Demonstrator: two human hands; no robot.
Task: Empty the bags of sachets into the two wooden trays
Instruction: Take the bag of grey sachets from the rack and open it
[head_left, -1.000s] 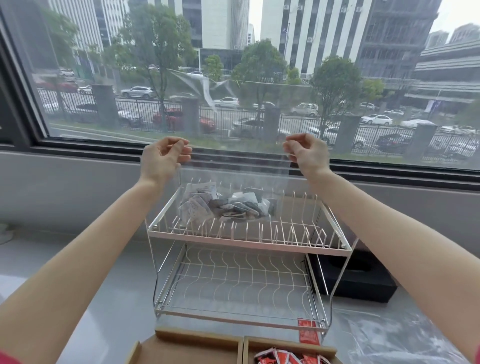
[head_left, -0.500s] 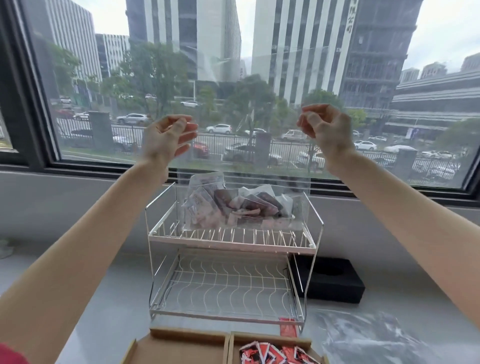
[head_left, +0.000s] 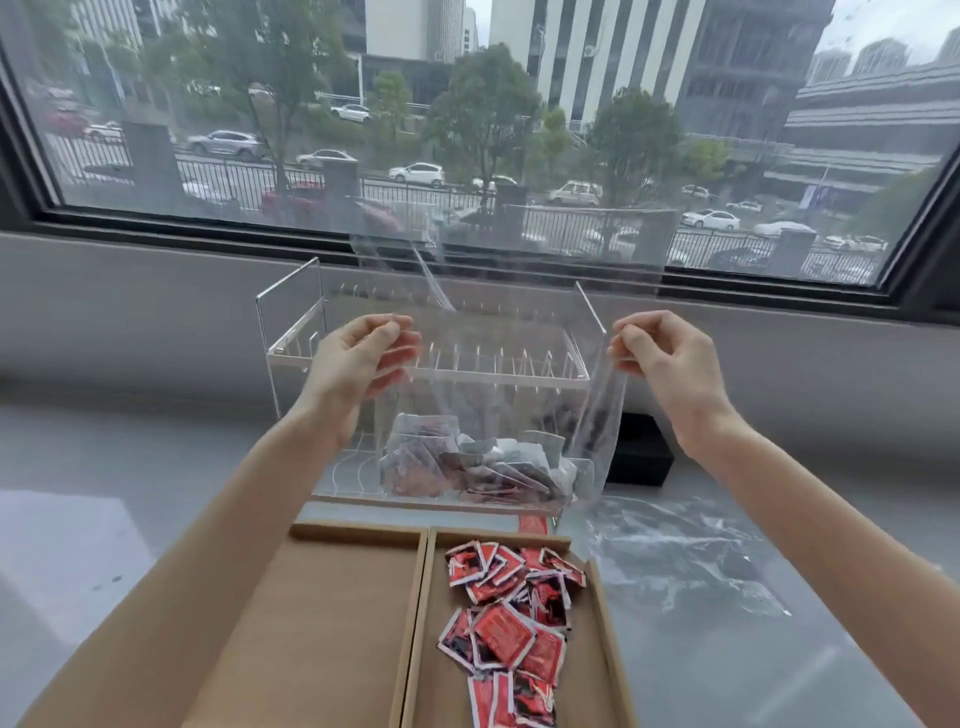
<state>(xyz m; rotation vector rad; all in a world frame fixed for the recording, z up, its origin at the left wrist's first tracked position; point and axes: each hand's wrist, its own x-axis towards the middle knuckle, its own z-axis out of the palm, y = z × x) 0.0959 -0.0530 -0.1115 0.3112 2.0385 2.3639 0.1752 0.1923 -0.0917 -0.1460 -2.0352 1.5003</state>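
here the left hand (head_left: 358, 358) and right hand (head_left: 662, 358) each pinch a top corner of a clear bag (head_left: 488, 405), which hangs between them in front of a wire rack (head_left: 291, 343). pale sachets (head_left: 467, 465) sit heaped in the bag's bottom. below on the counter (head_left: 78, 519), the left tray (head_left: 322, 613) is bare and the right tray (head_left: 602, 649) holds red sachets (head_left: 506, 618). an empty bag (head_left: 670, 551) lies just beside it.

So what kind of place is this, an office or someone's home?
Hard to say; probably a ground-floor room facing a city street. A wide window shows cars and office towers, and below it a grey counter holds a wire dish rack and wooden trays.
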